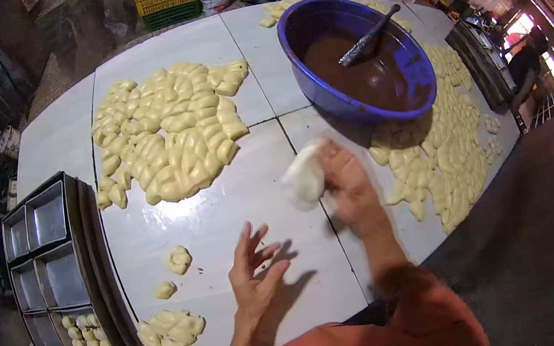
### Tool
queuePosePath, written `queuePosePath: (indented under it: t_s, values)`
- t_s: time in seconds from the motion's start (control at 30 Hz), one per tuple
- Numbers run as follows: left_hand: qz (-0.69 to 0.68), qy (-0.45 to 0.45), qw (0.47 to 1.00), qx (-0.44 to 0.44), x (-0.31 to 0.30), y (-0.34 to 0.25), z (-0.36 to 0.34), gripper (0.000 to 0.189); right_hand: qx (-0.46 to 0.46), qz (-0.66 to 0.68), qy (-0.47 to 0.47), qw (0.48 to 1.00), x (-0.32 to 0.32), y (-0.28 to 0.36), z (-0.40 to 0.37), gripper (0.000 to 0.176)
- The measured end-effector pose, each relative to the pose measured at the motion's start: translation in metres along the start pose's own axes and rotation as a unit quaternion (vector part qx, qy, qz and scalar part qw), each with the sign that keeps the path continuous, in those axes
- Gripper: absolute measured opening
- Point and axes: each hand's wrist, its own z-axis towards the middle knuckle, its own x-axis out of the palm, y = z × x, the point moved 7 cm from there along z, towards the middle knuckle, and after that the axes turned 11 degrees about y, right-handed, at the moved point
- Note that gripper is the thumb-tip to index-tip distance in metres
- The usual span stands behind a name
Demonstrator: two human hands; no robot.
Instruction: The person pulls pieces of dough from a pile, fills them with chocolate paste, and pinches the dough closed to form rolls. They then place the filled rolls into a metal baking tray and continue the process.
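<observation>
My right hand [348,180] grips a flattened piece of pale dough [304,177], blurred by motion, above the middle of the white tiled table. My left hand [255,271] hovers over the table to the left of it, fingers spread and holding nothing. Beyond my right hand stands a blue basin [310,84] of brown filling [347,64], with a dark-handled utensil [367,35] resting in it. Many dough pieces [173,131] lie crowded at the back left. Two small dough lumps [178,259] and another dough cluster [172,334] lie left of my left hand.
At the left table edge stands a dark metal tray [75,245] with compartments; its near right one holds several dough balls [85,334]. More dough [443,146] covers the right side. Metal trays [480,61] stand at the far right, near another person [527,68]. Crates [167,5] are behind.
</observation>
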Motion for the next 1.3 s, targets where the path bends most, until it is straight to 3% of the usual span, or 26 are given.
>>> queuePosePath:
  t_s: [0.03, 0.1, 0.13, 0.2, 0.27, 0.33, 0.4, 0.43, 0.53, 0.57, 0.67, 0.7, 0.73, 0.77, 0.9, 0.93, 1.0, 1.07, 1.1, 1.17, 1.23, 1.3]
  values:
    - [0.019, -0.005, 1.0, -0.023, -0.008, 0.002, -0.003, 0.072, -0.056, -0.06, -0.051, 0.995, -0.028, 0.03, 0.012, 0.022]
    - [0.057, -0.015, 0.996, -0.069, -0.026, 0.007, -0.009, 0.053, -0.058, -0.21, -0.1, 0.971, -0.081, 0.077, 0.045, 0.021]
    - [0.096, -0.05, 0.993, -0.038, -0.037, 0.007, -0.013, 0.038, -0.05, -0.271, -0.12, 0.954, -0.11, 0.092, 0.062, 0.021]
    - [0.107, -0.077, 0.983, -0.126, -0.046, -0.002, -0.017, 0.038, 0.038, -0.425, -0.085, 0.9, -0.172, 0.095, 0.097, 0.023]
    - [0.126, -0.074, 0.983, -0.109, -0.049, -0.002, -0.019, 0.036, 0.138, -0.579, -0.05, 0.802, -0.203, 0.082, 0.124, 0.034]
    - [0.114, -0.074, 0.984, -0.114, -0.042, -0.01, -0.016, 0.034, 0.171, -0.675, 0.069, 0.714, -0.249, 0.046, 0.15, 0.038]
    - [0.072, -0.076, 0.984, -0.145, -0.02, -0.032, -0.012, 0.033, 0.244, -0.655, 0.148, 0.7, -0.254, 0.016, 0.149, 0.039]
    - [0.087, -0.044, 0.987, -0.125, -0.032, -0.009, -0.015, 0.033, 0.279, -0.641, 0.187, 0.69, -0.254, 0.004, 0.147, 0.039]
    - [0.104, -0.023, 0.981, -0.16, -0.029, -0.002, -0.018, 0.031, 0.322, -0.587, 0.238, 0.703, -0.246, -0.008, 0.143, 0.041]
    - [0.12, -0.013, 0.983, -0.138, -0.028, -0.004, -0.017, 0.031, 0.382, -0.556, 0.177, 0.716, -0.254, -0.003, 0.138, 0.043]
    - [0.127, -0.002, 0.982, -0.138, -0.029, -0.004, -0.015, 0.032, 0.28, -0.513, 0.082, 0.807, -0.24, 0.041, 0.134, 0.043]
    - [0.094, 0.003, 0.986, -0.14, -0.031, 0.004, -0.016, 0.033, 0.186, -0.346, 0.019, 0.919, -0.258, 0.041, 0.13, 0.038]
    - [0.095, 0.008, 0.985, -0.141, -0.03, 0.001, -0.015, 0.033, 0.182, -0.244, -0.009, 0.953, -0.192, 0.068, 0.111, 0.029]
    - [0.096, 0.013, 0.985, -0.142, -0.027, -0.006, -0.009, 0.032, 0.153, -0.213, -0.013, 0.965, -0.177, 0.076, 0.107, 0.027]
    - [0.089, 0.057, 0.987, -0.118, -0.004, -0.022, 0.019, 0.031, 0.049, -0.133, -0.091, 0.986, -0.106, 0.085, 0.083, 0.021]
    - [0.099, 0.078, 0.988, -0.09, -0.001, -0.015, 0.026, 0.031, 0.03, -0.099, -0.057, 0.993, -0.097, 0.072, 0.081, 0.019]
    - [-0.042, 0.061, 0.993, -0.096, 0.014, -0.011, 0.043, 0.036, 0.021, -0.01, -0.044, 0.999, -0.063, 0.04, 0.064, 0.019]
    - [-0.155, 0.03, 0.986, -0.051, 0.02, -0.008, 0.056, 0.038, 0.059, 0.038, 0.022, 0.997, -0.02, -0.001, 0.047, 0.018]
    - [-0.217, 0.021, 0.974, -0.065, 0.02, -0.002, 0.057, 0.037, 0.076, 0.063, -0.015, 0.995, -0.006, -0.025, 0.035, 0.017]
    - [-0.34, 0.002, 0.936, -0.085, 0.015, 0.009, 0.052, 0.035, 0.088, 0.114, 0.063, 0.988, 0.032, -0.059, 0.024, 0.019]
    - [-0.35, -0.053, 0.932, -0.071, -0.008, 0.01, 0.036, 0.031, 0.123, 0.136, 0.085, 0.979, 0.045, -0.082, 0.01, 0.028]
    - [-0.339, -0.121, 0.932, -0.05, -0.034, 0.012, 0.021, 0.028, 0.112, 0.031, 0.09, 0.989, 0.06, -0.091, -0.003, 0.035]
